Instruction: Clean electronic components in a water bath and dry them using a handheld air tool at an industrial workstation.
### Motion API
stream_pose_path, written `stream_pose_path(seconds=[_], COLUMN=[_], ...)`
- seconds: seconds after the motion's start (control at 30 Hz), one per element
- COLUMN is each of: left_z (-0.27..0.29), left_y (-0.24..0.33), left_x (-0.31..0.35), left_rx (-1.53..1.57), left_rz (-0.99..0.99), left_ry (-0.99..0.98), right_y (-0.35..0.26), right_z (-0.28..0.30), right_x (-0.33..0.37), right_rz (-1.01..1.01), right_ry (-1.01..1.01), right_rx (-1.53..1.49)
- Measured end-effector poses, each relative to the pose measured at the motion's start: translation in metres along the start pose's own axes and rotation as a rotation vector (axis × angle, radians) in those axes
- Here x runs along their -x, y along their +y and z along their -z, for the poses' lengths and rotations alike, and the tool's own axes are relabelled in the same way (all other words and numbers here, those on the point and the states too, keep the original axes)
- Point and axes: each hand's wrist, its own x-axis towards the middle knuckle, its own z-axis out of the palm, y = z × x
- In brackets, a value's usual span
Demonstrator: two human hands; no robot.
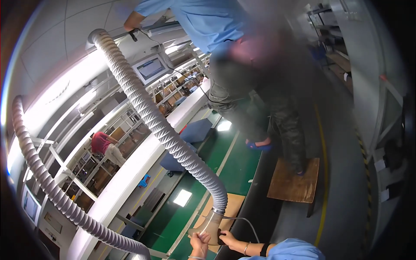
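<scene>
A ribbed grey flexible duct [162,130] comes down from the upper left and ends in a beige hood [211,225] at the lower middle. My left hand [200,243] is closed in a fist against the front of this hood; what its fingers hold is hidden. At the hood's right edge my right hand [228,239] has its fingers closed, next to a small dark part. A thin grey tube [249,223] curves from the hood's neck down behind my right forearm. Brown cardboard [234,204] lies behind the hood on a green surface.
A person in a blue shirt [208,21] stands with one foot on a wooden stool [297,180] at the right, an arm raised toward the ceiling frame. Another flexible duct [56,190] hangs at left. A monitor [150,69] and a person in red [102,143] are farther back.
</scene>
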Motion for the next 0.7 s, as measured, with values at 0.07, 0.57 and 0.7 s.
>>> stream_pose_path(seconds=[0.07, 0.57, 0.7], left_z=[0.001, -0.013, -0.021], left_y=[-0.006, -0.033, -0.029], left_x=[0.0, 0.001, 0.028], left_rx=[-0.053, 0.214, 0.203], left_rz=[-0.067, -0.076, 0.046], left_ry=[0.081, -0.452, -0.48], right_y=[-0.003, -0.067, -0.078], right_z=[-0.007, -0.042, -0.035], right_x=[0.016, 0.014, 0.024], right_rz=[0.018, 0.73, 0.786], right_ry=[0.006, 0.024, 0.035], right_rx=[0.07, 0.817, 1.054])
